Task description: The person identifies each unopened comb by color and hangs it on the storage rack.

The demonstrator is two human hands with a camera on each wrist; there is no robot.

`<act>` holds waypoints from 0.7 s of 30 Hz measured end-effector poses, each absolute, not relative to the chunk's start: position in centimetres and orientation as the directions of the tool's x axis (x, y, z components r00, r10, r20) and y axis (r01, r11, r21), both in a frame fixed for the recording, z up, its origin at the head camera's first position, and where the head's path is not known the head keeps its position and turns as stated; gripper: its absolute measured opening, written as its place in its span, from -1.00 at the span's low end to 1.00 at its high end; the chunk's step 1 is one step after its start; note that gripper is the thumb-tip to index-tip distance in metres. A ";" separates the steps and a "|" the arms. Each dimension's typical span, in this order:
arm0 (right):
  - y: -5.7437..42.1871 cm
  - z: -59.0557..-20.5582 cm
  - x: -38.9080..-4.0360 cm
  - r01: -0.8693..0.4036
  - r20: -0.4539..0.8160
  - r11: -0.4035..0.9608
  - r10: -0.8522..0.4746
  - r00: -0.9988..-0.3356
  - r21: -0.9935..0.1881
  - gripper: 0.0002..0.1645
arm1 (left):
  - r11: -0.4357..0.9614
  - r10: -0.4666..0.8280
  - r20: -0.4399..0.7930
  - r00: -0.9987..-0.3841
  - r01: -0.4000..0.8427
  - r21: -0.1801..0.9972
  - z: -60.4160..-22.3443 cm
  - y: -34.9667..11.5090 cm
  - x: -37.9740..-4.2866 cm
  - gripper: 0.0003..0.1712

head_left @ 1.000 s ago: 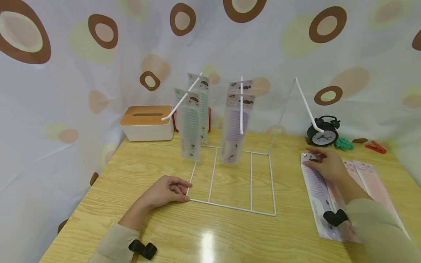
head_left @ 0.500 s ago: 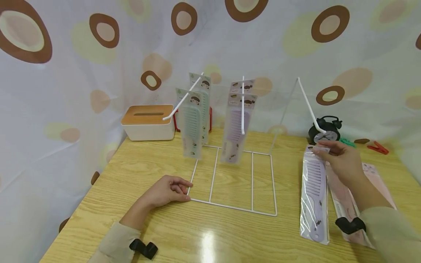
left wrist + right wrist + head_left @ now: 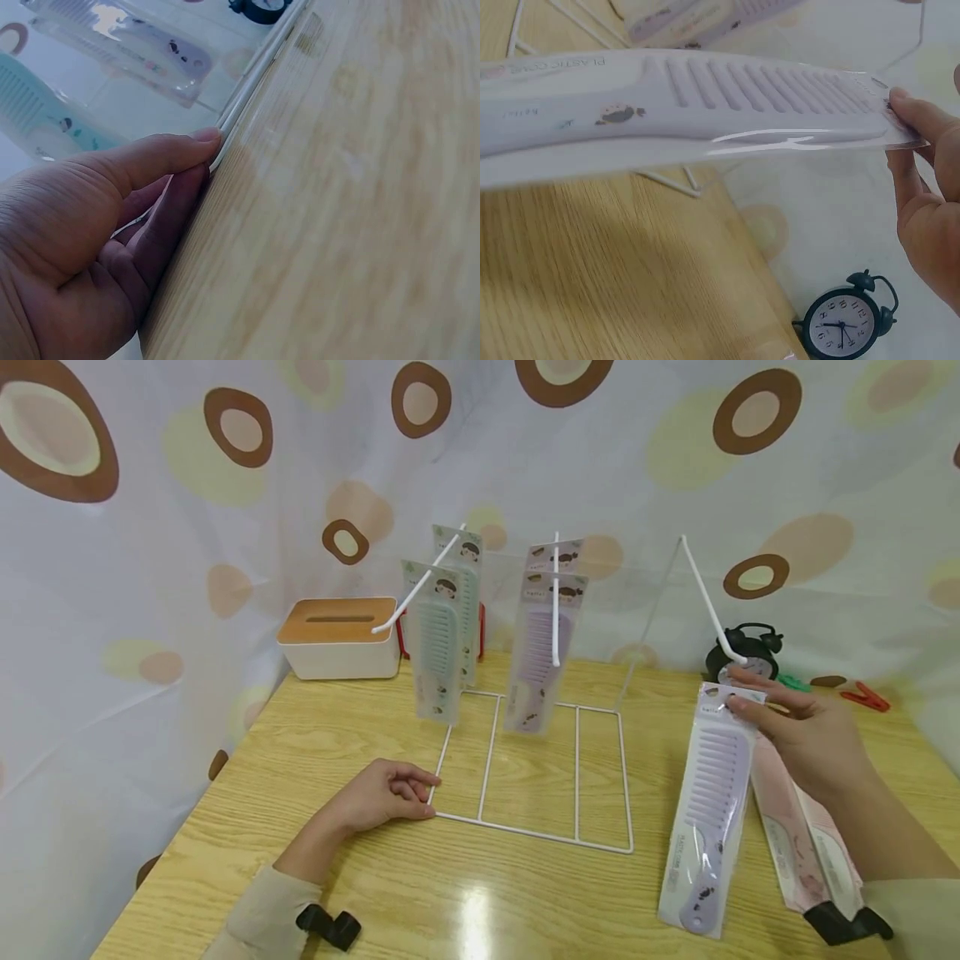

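Note:
A packaged purple comb (image 3: pixel 708 810) hangs from my right hand (image 3: pixel 813 739), which pinches its top edge between thumb and fingers, to the right of the white wire rack (image 3: pixel 532 833). In the right wrist view the comb (image 3: pixel 727 105) stretches across the frame in its clear sleeve. My left hand (image 3: pixel 382 797) pinches the rack's front left corner, with the thumb on the wire in the left wrist view. Two packaged green combs (image 3: pixel 437 652) hang on the rack's left hook and two purple ones (image 3: pixel 538 660) on the middle hook. The right hook (image 3: pixel 708 593) carries nothing.
Packaged pink combs (image 3: pixel 795 827) lie on the table under my right forearm. At the back stand a tissue box (image 3: pixel 337 656) on the left and a black alarm clock (image 3: pixel 750 652) on the right, near a red clip (image 3: pixel 866 696). A patterned curtain hangs behind.
My right hand has lifted the purple comb off the table beside the pink ones and drawn it upward and nearer. The left hand stays on the rack corner.

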State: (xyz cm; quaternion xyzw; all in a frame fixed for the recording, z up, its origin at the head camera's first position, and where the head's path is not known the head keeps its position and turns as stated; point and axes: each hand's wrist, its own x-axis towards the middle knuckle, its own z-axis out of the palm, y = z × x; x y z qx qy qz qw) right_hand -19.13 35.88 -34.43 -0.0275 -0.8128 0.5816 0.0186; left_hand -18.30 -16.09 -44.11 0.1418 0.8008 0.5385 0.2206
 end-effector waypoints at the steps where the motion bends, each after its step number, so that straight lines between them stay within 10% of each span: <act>1: 35.8 -34.3 -18.9 0.008 0.003 0.246 0.045 -0.999 -0.969 -0.54 | 0.381 0.466 -0.199 -0.862 -0.007 0.925 -44.1 -16.1 -18.3 -0.51; 11: 33.2 -33.9 -16.7 -0.103 0.148 -0.304 -0.129 -0.981 -0.947 -0.65 | 0.375 0.467 -0.203 -0.861 -0.015 0.927 -43.8 -16.2 -18.2 -0.49; 21: 29.2 -32.3 -14.3 -0.255 0.288 -0.179 -0.195 -0.937 -0.950 -0.62 | 0.368 0.475 -0.200 -0.857 -0.013 0.930 -44.0 -16.1 -18.2 -0.49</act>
